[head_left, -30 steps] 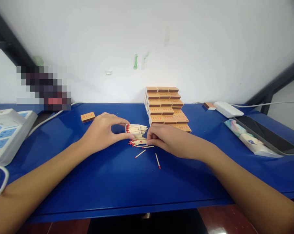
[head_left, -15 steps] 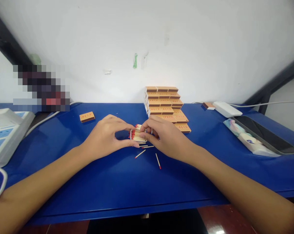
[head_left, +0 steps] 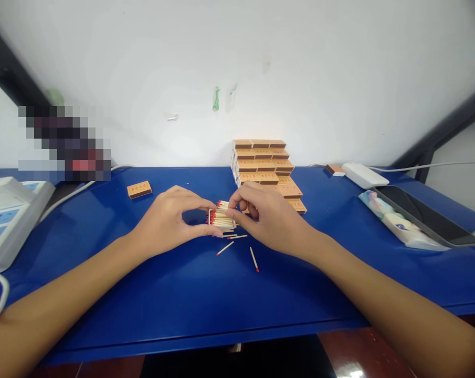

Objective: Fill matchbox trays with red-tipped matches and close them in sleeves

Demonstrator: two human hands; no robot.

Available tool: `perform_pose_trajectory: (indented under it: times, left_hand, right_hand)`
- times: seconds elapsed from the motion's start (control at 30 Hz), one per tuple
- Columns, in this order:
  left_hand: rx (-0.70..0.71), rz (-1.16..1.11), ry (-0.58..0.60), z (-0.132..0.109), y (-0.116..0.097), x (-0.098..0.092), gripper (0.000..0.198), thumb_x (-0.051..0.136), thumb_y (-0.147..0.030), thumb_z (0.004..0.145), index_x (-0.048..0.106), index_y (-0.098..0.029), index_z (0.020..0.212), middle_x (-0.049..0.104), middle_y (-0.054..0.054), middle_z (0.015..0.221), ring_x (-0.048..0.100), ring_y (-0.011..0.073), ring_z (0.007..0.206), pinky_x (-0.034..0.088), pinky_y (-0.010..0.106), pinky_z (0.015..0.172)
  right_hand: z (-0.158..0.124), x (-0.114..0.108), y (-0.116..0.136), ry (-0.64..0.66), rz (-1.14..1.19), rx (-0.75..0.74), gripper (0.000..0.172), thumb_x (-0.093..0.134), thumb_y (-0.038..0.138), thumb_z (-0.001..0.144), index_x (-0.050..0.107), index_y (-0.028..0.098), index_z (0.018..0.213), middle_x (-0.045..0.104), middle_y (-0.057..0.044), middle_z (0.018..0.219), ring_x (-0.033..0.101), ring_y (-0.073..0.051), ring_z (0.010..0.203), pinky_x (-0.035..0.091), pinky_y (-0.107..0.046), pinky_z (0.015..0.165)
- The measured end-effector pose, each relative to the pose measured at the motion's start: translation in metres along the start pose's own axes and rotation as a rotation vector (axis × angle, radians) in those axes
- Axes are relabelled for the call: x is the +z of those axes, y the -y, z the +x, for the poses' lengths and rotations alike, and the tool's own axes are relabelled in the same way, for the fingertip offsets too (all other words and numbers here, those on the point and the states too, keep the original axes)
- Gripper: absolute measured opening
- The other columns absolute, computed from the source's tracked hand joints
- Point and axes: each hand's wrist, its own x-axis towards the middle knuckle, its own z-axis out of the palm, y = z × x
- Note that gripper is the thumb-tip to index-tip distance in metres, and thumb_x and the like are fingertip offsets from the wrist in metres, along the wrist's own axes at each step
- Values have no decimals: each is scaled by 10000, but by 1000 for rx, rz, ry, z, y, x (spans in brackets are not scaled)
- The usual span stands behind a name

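A small white matchbox tray (head_left: 209,219), heaped with red-headed matches (head_left: 221,216), lies on the blue table between my hands. My left hand (head_left: 172,216) grips the tray's left end, thumb on the near side and index finger on the far side. The thumb and fingertips of my right hand (head_left: 271,214) are pinched together on the matches at the right end; how many they hold is hidden. Several loose matches (head_left: 225,248) lie on the table just in front of the tray, one of them (head_left: 254,259) apart to the right.
Behind my right hand rises a stepped stack of matchboxes (head_left: 263,165) against the wall. A single matchbox (head_left: 139,189) lies left, another (head_left: 335,170) at the back right. A white power bank (head_left: 365,175) and a phone (head_left: 426,216) are right; a power strip (head_left: 19,226) is left.
My hands stay at the tray. The fingers of my right hand have shifted slightly over the matches, and the whole view has moved a little.
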Motion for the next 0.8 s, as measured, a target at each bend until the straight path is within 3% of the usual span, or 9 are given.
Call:
perform_pose_trajectory:
  times: [0.1,0.3,0.43,0.8]
  left_hand:
    - [-21,25,-8,0,3,-1,389,856,-574,826,822,-251,1039,845,-3,1002,766,216,896,539,368,900]
    - [-88,149,-65,1,10,-6,382,862,-581,821,812,-269,1034,849,-8,988,787,234,920,537,373,895]
    - [-84,169,-61,2,11,-6,386,857,-583,828,813,-266,1044,849,-6,990,788,231,916,541,369,889]
    - [-81,136,-40,0,14,-6,424,811,-628,855,810,-261,1066,846,6,992,779,240,929,531,388,920]
  right_hand:
    - [1,-7,1,52,-26,14,87,662,247,997,669,190,931,616,-6,856,517,-137,725,360,-299,671]
    - [-3,-22,0,393,-64,81,61,710,245,946,697,208,898,658,-11,870,561,-159,779,382,-303,688]
    - [-5,-24,0,520,-47,126,104,695,210,958,671,204,857,674,-22,900,563,-159,769,389,-303,679]
    - [-3,-7,10,431,4,89,114,665,173,987,641,185,876,662,-23,917,556,-149,777,374,-287,695]
